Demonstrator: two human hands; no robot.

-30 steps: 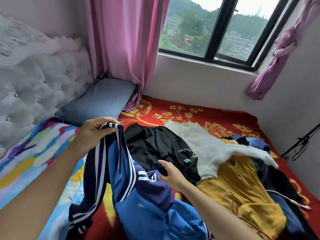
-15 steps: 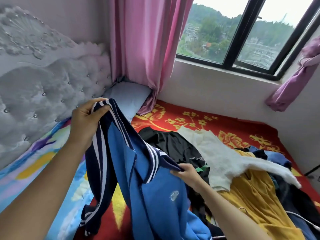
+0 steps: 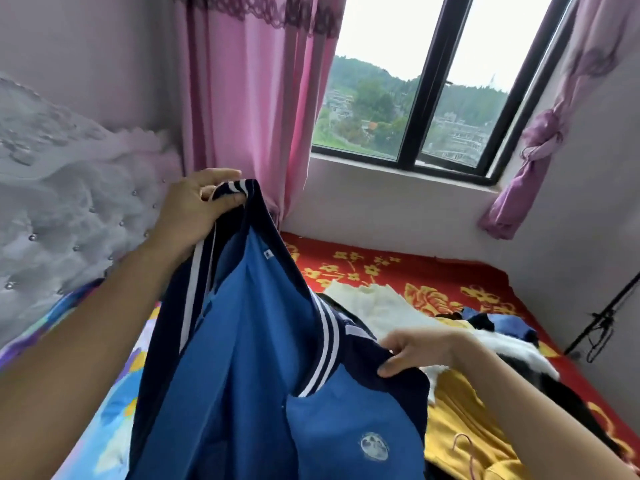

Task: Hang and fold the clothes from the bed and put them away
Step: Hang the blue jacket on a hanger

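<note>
Blue striped jacket hangs above the bed, left hand gripping its collar high, right hand pinching its near-right edge

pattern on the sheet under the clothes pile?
The sheet is red with a yellow floral print, clearest in the head view.

bed red floral | white top; yellow garment; black garment

Home bedroom, likely: bed, curtains
</note>
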